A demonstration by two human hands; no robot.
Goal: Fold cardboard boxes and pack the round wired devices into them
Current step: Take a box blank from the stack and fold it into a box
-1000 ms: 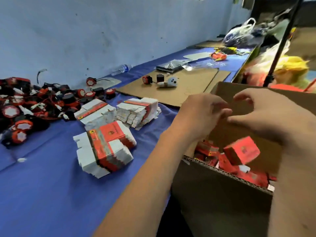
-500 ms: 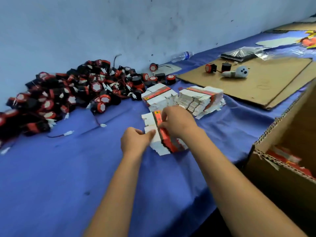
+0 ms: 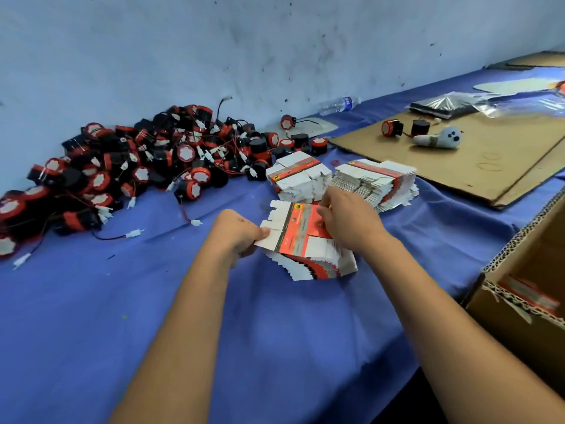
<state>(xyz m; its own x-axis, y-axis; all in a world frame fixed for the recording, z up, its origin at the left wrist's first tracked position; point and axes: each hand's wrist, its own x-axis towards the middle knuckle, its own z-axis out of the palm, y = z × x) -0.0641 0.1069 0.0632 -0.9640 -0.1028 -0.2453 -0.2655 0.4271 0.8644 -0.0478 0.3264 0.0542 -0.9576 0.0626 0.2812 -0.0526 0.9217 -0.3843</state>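
A flat red-and-white box blank (image 3: pixel 290 228) is lifted off the nearest stack of blanks (image 3: pixel 318 264) on the blue cloth. My left hand (image 3: pixel 235 234) pinches its white flap edge at the left. My right hand (image 3: pixel 348 218) grips its red right side from above. Two more stacks of flat blanks (image 3: pixel 298 179) (image 3: pixel 376 183) lie just behind. A big heap of round black-and-red wired devices (image 3: pixel 146 160) fills the table's far left against the wall.
A large open brown carton (image 3: pixel 519 270) with packed red boxes stands at the right edge. Flat cardboard sheets (image 3: pixel 489 160) lie at the back right, bearing two devices (image 3: pixel 391 128) and a small white plush toy (image 3: pixel 443 138). A plastic bottle (image 3: pixel 337 104) lies by the wall.
Both hands left the big carton and moved left to the nearest stack. They have since taken hold of the top blank and raised it off the pile.
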